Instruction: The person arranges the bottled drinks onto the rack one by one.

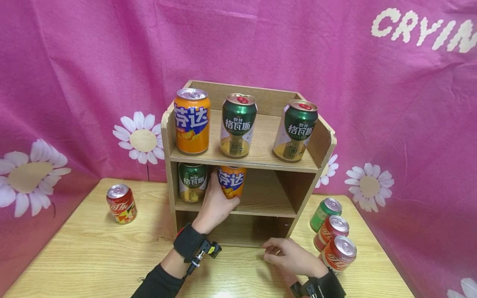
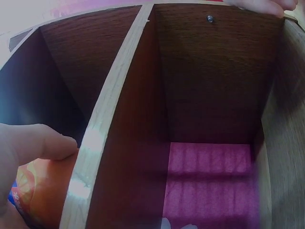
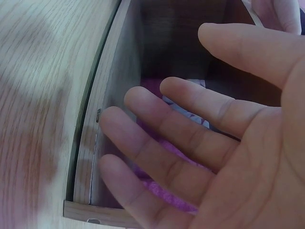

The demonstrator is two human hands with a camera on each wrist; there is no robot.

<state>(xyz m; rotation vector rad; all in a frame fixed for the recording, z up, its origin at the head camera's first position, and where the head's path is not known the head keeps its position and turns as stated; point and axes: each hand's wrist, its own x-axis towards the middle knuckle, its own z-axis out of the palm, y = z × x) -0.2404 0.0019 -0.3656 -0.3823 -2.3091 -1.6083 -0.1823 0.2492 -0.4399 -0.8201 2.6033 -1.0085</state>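
Note:
My left hand (image 1: 218, 200) grips an orange soda can (image 1: 232, 181) on the middle level of a small wooden shelf (image 1: 244, 163). In the left wrist view, its thumb lies along the orange can (image 2: 50, 183) beside the shelf board's edge. Just left of that hand stands a green-and-gold can (image 1: 192, 182), partly covered by the board above. My right hand (image 1: 292, 255) is at the shelf's lower right front. Seen from the right wrist, the fingers (image 3: 157, 126) are spread and loosely bent, with nothing in them.
On the top level stand another orange can (image 1: 191, 122) and two green-and-gold cans (image 1: 238, 126). A red cola can (image 1: 122, 205) is on the table at left. At right are a green can (image 1: 325, 214) and two red cans (image 1: 337, 256). Behind hangs a pink flowered cloth (image 1: 242, 45).

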